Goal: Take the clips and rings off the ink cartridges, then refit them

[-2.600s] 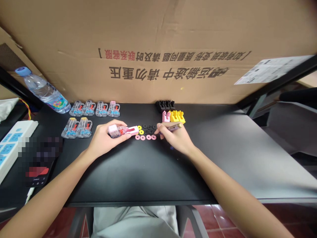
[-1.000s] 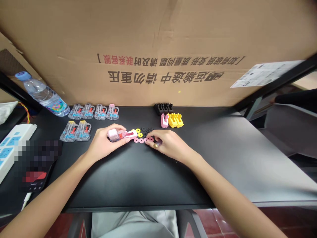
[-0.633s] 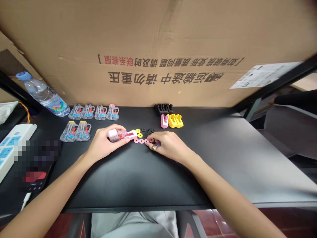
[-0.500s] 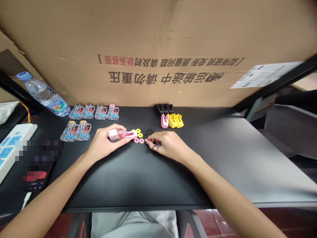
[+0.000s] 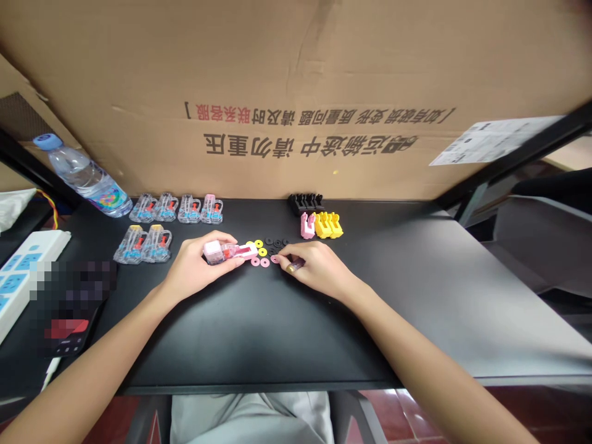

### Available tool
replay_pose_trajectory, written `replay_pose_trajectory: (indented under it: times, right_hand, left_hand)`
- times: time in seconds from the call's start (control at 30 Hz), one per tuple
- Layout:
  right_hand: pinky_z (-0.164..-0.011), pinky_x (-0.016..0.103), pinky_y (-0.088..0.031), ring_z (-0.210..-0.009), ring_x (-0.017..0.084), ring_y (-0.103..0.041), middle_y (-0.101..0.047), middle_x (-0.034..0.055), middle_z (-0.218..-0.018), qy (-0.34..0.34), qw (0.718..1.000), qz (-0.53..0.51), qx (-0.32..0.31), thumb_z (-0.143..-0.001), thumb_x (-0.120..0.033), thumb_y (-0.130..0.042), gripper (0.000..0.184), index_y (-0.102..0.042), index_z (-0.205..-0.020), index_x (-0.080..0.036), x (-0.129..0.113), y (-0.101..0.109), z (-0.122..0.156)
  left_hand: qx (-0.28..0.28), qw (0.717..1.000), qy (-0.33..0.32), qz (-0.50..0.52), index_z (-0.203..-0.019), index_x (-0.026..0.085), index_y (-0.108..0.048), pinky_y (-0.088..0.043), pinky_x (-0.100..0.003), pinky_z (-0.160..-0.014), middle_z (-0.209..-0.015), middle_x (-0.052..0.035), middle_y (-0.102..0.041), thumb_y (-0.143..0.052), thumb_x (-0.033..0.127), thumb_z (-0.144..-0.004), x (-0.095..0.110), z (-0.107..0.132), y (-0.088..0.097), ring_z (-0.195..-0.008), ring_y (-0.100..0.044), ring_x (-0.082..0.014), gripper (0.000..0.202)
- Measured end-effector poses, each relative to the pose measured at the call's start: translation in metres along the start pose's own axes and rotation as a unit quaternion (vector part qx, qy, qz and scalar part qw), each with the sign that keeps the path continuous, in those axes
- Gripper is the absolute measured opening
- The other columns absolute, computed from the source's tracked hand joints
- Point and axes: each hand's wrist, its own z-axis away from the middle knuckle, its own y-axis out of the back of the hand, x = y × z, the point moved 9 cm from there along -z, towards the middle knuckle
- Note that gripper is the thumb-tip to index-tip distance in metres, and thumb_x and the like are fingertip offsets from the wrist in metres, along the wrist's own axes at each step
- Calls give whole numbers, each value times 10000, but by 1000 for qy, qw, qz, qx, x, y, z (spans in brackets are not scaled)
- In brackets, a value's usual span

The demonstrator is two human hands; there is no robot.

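Observation:
My left hand point(image 5: 203, 256) grips a clear plastic piece point(image 5: 219, 253) with pink ends and a red part inside, lying level above the table. Several flat rings lie beside it: two pink rings point(image 5: 259, 263), a few yellow ones point(image 5: 262, 252) and black ones point(image 5: 276, 243). My right hand point(image 5: 319, 265) has its thumb and forefinger closed on another pink ring point(image 5: 274, 259) at the table surface. Tucked between its fingers is a small dark purple object point(image 5: 296, 266) with a gold end, whose kind I cannot make out.
Clear plastic pieces with red parts point(image 5: 155, 243) stand in two rows at the left. Black clips point(image 5: 305, 203), a pink clip point(image 5: 307, 226) and yellow clips point(image 5: 328, 226) sit at the back. A water bottle point(image 5: 87, 176), power strip point(image 5: 28, 265) and phone point(image 5: 69, 339) are left; cardboard point(image 5: 296, 74) stands behind.
The fingertips of my right hand have closed around a pink ring and shifted it slightly left. My left hand stays in place with the clear-and-pink piece.

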Motion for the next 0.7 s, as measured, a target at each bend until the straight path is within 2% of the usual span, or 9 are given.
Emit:
replay_pose_trajectory:
  times: [0.2,0.4,0.6,0.7]
  right_hand:
    - [-661,290,-433,-667,178,-666,-805,40,-846,-21,999,3,26,-1007,-267,-620,217,-801,-894,-225,6,10,-1]
    - [-631,294,-404,-622,174,-630,-782,45,-787,-17,998,3,53,-996,-252,-589,252,-783,-841,-213,8,18,-1]
    - [-593,291,-357,-555,147,-532,-688,19,-648,28,999,-12,23,-986,-242,-602,286,-749,-741,-211,-2,11,0]
    - [-582,289,-360,-550,139,-524,-671,16,-647,39,999,-26,25,-1000,-245,-601,318,-725,-709,-209,-8,10,1]
  left_hand:
    - [3,1000,2,-3,-1037,216,-786,-557,-235,-718,-951,2,-824,-853,427,-843,-2,0,0,-742,-737,-150,295]
    - [4,1000,3,8,-1029,211,-785,-569,-241,-734,-966,-5,-827,-861,450,-836,-2,0,0,-772,-751,-160,317]
    - [-2,1000,16,19,-1026,213,-765,-561,-248,-722,-951,-2,-817,-861,460,-837,-5,0,-2,-756,-743,-158,325]
    - [-4,998,38,40,-1027,214,-707,-572,-265,-732,-973,-19,-812,-869,487,-829,-12,0,-2,-795,-760,-180,374]
